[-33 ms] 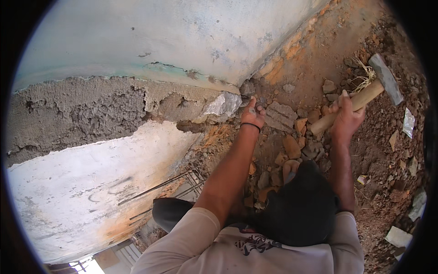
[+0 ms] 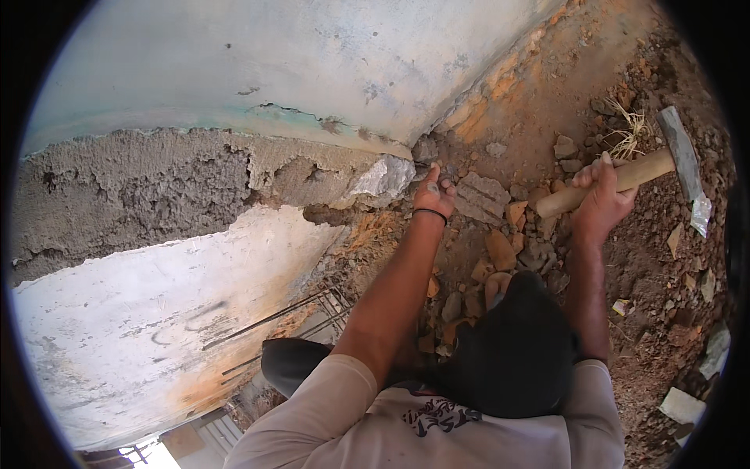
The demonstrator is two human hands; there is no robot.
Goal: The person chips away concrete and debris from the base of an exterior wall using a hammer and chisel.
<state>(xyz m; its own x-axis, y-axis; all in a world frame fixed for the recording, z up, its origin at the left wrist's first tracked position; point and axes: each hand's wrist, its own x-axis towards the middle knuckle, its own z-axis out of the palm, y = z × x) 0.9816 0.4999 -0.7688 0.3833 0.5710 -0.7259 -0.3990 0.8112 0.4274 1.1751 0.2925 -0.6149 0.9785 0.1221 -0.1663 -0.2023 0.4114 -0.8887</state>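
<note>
The right hand (image 2: 603, 202) wraps tightly around the round, pale wooden handle of a hammer (image 2: 650, 170), whose butt juts out to the left of the fist and whose blocky grey metal head (image 2: 681, 152) lies to its right. The left hand (image 2: 434, 195) is half curled beside a pale, jagged masonry chunk (image 2: 384, 180); whether it grips anything cannot be told. Between the hands lies a rough, grooved slab (image 2: 480, 198). Above the right fist sprouts a dry grass tuft (image 2: 627, 134); beyond the left hand run coarse grey concrete (image 2: 141, 187) and smooth painted plaster (image 2: 273, 70)
</note>
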